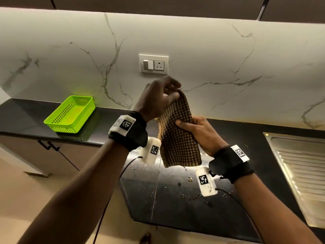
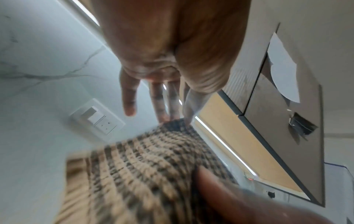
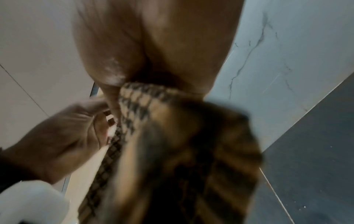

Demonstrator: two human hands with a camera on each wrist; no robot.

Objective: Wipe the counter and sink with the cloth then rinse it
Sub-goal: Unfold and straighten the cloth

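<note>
The cloth (image 1: 177,132) is up in the air above the black bench (image 1: 184,199), held between two hands. It is brown and tan with small checks. It hangs long way up and down, with its top end tipped a little toward the wall and its bottom edge loose, not touching the bench.

The right hand (image 1: 198,132) holds the cloth near its middle. The thumb lies across the front and the other fingers (image 1: 202,120) curl round the right edge. The left hand (image 1: 156,97) is higher up. Its fingers (image 2: 162,106) and thumb pinch the top end of the cloth, while the little finger sticks out free.

Each wrist has a black band with a white box on it. Drops of water (image 1: 190,178) lie on the bench under the hands.

Off to the right is the ribbed metal side of the sink (image 1: 299,164). Farther back on the left, a bright green basket (image 1: 70,114) sits on the bench. Behind it all is a white marble wall (image 1: 228,59) with a switch and plug plate (image 1: 153,63).
</note>
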